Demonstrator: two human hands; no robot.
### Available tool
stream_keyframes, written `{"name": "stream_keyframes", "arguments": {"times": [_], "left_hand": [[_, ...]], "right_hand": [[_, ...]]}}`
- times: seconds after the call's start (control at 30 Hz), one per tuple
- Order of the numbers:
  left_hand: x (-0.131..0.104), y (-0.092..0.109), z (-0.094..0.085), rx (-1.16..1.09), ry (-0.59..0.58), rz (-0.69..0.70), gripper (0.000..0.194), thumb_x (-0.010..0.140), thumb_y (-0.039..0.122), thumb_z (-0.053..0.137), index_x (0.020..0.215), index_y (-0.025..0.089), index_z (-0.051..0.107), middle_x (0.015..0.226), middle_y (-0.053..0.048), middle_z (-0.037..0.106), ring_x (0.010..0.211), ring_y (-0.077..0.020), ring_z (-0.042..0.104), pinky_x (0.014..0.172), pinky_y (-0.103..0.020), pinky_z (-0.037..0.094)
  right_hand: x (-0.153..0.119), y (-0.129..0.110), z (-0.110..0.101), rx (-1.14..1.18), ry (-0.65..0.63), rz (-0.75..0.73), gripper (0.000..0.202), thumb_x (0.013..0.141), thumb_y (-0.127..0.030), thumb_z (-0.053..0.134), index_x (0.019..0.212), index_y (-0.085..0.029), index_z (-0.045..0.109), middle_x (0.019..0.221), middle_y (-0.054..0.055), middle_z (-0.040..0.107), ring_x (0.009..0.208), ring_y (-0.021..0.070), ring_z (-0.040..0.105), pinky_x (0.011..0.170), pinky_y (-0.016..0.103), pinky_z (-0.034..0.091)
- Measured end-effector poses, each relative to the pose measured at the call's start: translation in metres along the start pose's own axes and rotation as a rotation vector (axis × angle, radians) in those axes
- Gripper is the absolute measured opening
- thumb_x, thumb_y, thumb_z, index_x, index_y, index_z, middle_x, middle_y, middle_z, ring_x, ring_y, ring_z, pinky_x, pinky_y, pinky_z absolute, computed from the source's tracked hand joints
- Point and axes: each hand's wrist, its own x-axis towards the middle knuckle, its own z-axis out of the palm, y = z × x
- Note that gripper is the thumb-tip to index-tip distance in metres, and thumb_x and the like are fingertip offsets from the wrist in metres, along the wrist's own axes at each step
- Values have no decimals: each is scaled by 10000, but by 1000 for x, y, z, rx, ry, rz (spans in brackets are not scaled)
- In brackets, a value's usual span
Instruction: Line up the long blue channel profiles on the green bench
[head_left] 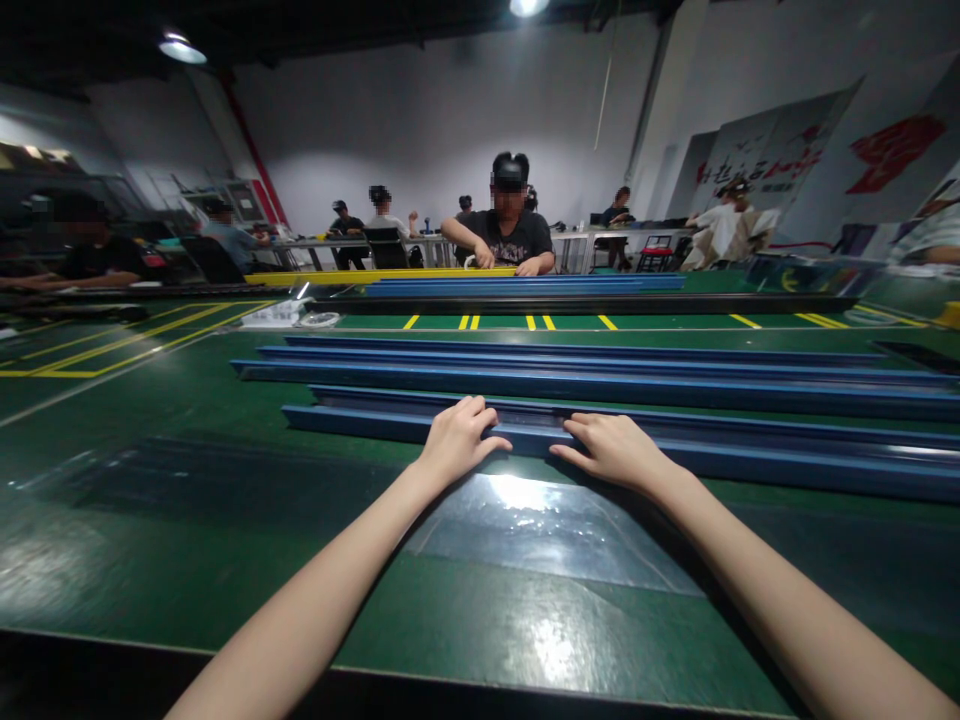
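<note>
A long blue channel [750,463] with raised side walls lies across the green table in front of me. My left hand [459,440] grips its near wall, fingers hooked over into the groove and thumb on the outer face. A short way to the right, my right hand [613,447] holds the same wall in a similar grip. The fingertips of both hands are partly hidden inside the channel. Just beyond it, more blue channels [600,385] rest parallel. Beneath my wrists lies a clear plastic sheet [555,535], shiny with reflections.
Farther back are a black rail [600,303], thinner blue strips [525,287] and a yellow strip [390,274]. A co-worker [517,235] has both hands near the yellow strip. Small white items [274,313] sit at the left; a dark flat object [919,357] lies right.
</note>
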Motion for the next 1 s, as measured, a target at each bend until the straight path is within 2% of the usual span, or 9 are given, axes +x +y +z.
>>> {"name": "stream_keyframes", "arguments": {"times": [0.13,0.3,0.43,0.57,0.77,1.0], "left_hand": [[1,0,1,-16,-11,-15,293,716,479,571,739,190,530,782,6,531,771,-142,486,599,-238,374],[1,0,1,-10,-20,-31,303,716,486,566,742,189,516,783,5,529,764,-143,482,589,-234,370],[0,0,2,-9,-6,-9,298,734,486,546,752,190,519,792,1,528,773,-147,476,609,-245,376],[-1,-1,2,6,-4,15,304,745,492,528,761,188,523,797,-6,526,779,-153,470,618,-256,378],[-1,-3,3,68,-3,51,339,768,516,472,742,183,528,790,-21,526,773,-162,465,601,-257,369],[-1,-4,0,108,-8,97,354,769,522,464,755,176,538,803,-25,542,769,-160,482,612,-251,368]], "right_hand": [[0,3,0,84,2,31,427,825,-502,321,876,-177,593,853,63,628,756,179,581,594,245,344],[2,11,0,335,9,74,330,765,-508,438,829,-222,588,827,12,631,740,156,564,598,223,346],[2,15,1,433,4,82,301,748,-492,469,774,-213,581,761,1,619,688,139,547,591,220,341],[2,11,-2,358,14,54,304,777,-462,439,736,-192,573,726,20,604,664,140,537,570,222,320],[0,-2,-12,69,-9,38,250,821,-346,389,754,-176,560,803,64,620,672,145,559,517,235,256],[2,-2,-18,-8,-66,19,225,802,-318,407,768,-174,577,806,76,639,692,167,584,503,245,251]]}}
